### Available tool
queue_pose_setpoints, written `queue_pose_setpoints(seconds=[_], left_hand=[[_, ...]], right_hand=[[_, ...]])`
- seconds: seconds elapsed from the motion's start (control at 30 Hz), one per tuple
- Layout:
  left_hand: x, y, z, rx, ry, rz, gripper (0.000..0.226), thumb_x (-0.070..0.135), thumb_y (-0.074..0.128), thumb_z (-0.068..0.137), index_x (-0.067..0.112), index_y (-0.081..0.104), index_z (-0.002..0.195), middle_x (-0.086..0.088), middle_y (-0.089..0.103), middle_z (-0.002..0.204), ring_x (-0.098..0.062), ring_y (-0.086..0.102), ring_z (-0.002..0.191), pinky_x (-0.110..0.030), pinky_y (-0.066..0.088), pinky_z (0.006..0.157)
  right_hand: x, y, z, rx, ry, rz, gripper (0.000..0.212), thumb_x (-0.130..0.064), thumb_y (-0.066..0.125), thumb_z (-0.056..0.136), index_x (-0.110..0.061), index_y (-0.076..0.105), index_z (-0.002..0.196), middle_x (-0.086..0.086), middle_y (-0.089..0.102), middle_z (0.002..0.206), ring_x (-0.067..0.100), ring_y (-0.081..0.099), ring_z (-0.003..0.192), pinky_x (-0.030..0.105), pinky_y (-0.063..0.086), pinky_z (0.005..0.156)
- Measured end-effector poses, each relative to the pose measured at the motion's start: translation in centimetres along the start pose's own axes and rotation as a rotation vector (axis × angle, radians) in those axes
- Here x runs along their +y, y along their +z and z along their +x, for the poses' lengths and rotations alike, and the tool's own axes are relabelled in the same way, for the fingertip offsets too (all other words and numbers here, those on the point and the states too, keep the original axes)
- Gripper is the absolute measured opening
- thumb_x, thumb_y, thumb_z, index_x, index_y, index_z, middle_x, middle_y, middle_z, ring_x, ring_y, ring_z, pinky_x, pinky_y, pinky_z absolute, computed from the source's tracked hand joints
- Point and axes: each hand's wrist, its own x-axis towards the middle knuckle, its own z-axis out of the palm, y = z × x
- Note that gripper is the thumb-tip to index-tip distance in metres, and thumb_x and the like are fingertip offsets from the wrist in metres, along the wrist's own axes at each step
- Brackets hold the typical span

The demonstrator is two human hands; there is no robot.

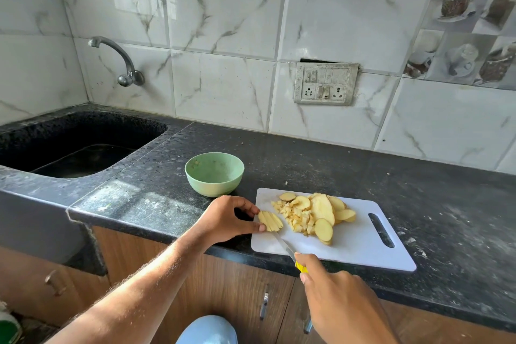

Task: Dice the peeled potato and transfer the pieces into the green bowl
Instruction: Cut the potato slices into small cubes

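At the white cutting board (360, 240), the left hand (223, 219) pinches a slice cut into strips (270, 221) at the board's left edge, while the right hand (339, 294) holds its grip closed around the one yellow-handled knife (289, 250). Beside the strips lie one pile of dice (297, 218) and roughly seven uncut slices (322, 208); one green bowl (214, 173) sits behind the board on the table (418, 190). The blade lies close to the fingertips, which risks a nick, and strips could slide off the board's edge.

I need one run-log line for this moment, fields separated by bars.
step: dicing | left hand: holds potato strips | right hand: grips knife | green bowl: no pieces visible
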Motion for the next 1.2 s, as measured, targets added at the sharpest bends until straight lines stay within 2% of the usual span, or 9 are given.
queue_pose_setpoints(seconds=[0.07,0.13,0.33,0.43,0.53,0.8,1.03,1.1,1.2], left_hand=[[0.0,0.0,-0.1,0.003,0.006,0.014,0.039,0.053,0.097,0.066,0.035,0.081,0.097,0.029,0.074,0.092,0.003,0.07,0.086,-0.013,0.052,0.074],[0.0,-0.1,-0.1,0.006,0.01,0.022,0.04,0.054,0.096,0.066,0.035,0.081,0.098,0.029,0.074,0.093,0.005,0.069,0.087,-0.012,0.051,0.073],[0.0,-0.1,0.0,0.007,0.009,0.029,0.043,0.056,0.095,0.065,0.036,0.079,0.1,0.031,0.073,0.092,0.007,0.069,0.087,-0.012,0.051,0.074],[-0.1,-0.1,0.0,0.007,0.021,0.029,0.045,0.058,0.095,0.064,0.035,0.079,0.099,0.033,0.072,0.094,0.005,0.069,0.087,-0.018,0.055,0.077],[-0.1,-0.2,0.0,-0.003,0.034,0.017,0.046,0.06,0.095,0.063,0.035,0.078,0.098,0.03,0.072,0.094,0.004,0.07,0.087,-0.023,0.057,0.078],[-0.4,0.0,0.0,0.002,0.05,0.025,0.052,0.068,0.092,0.057,0.038,0.077,0.097,0.028,0.072,0.094,0.001,0.069,0.089,-0.03,0.058,0.08],[-0.9,0.3,0.4,0.002,0.071,0.042,0.053,0.072,0.09,0.057,0.043,0.075,0.098,0.029,0.071,0.097,0.003,0.067,0.098,-0.032,0.058,0.088],[-1.0,0.3,0.4,0.001,0.074,0.063,0.057,0.075,0.088,0.057,0.045,0.073,0.104,0.029,0.07,0.101,0.002,0.064,0.103,-0.033,0.056,0.091],[-0.6,0.3,0.1,-0.006,0.127,0.18,0.069,0.076,0.078,0.065,0.049,0.062,0.126,0.029,0.062,0.117,0.002,0.056,0.116,-0.036,0.049,0.104]], right_hand=[[0.0,0.3,0.2,0.03,0.015,-0.019,0.034,-0.047,0.036,0.096,-0.044,0.035,0.13,-0.008,0.033,0.049,0.019,0.035,0.047,0.035,0.031,0.046],[-0.1,0.2,0.1,0.078,-0.01,-0.005,0.029,-0.044,0.044,0.096,-0.044,0.04,0.125,-0.01,0.021,0.044,0.017,0.032,0.042,0.033,0.03,0.042],[0.0,-0.3,0.1,0.06,-0.002,0.051,0.04,-0.052,0.014,0.098,-0.041,0.017,0.137,-0.003,0.052,0.067,0.021,0.054,0.068,0.031,0.031,0.052],[0.0,-1.2,0.3,-0.012,0.056,0.027,0.037,-0.051,0.023,0.106,-0.043,0.021,0.142,-0.001,0.053,0.073,0.022,0.054,0.076,0.035,0.039,0.066],[0.0,-1.7,0.2,0.031,0.091,0.059,0.036,-0.051,0.027,0.107,-0.045,0.028,0.142,-0.007,0.049,0.069,0.021,0.06,0.082,0.029,0.038,0.065],[0.2,-2.1,0.5,0.105,0.116,0.081,0.034,-0.05,0.034,0.106,-0.052,0.04,0.14,-0.007,0.041,0.058,0.017,0.041,0.054,0.027,0.034,0.048],[1.1,-1.1,0.7,0.119,0.098,0.142,0.032,-0.052,0.035,0.104,-0.05,0.039,0.136,-0.005,0.051,0.061,0.02,0.051,0.062,0.027,0.033,0.049],[1.5,-1.0,0.8,0.118,0.09,0.147,0.031,-0.052,0.037,0.104,-0.051,0.04,0.135,-0.005,0.051,0.061,0.019,0.051,0.059,0.027,0.034,0.048],[1.6,-1.3,1.3,0.158,0.065,0.182,0.029,-0.049,0.043,0.103,-0.052,0.048,0.132,-0.008,0.047,0.051,0.015,0.048,0.051,0.027,0.033,0.046]])
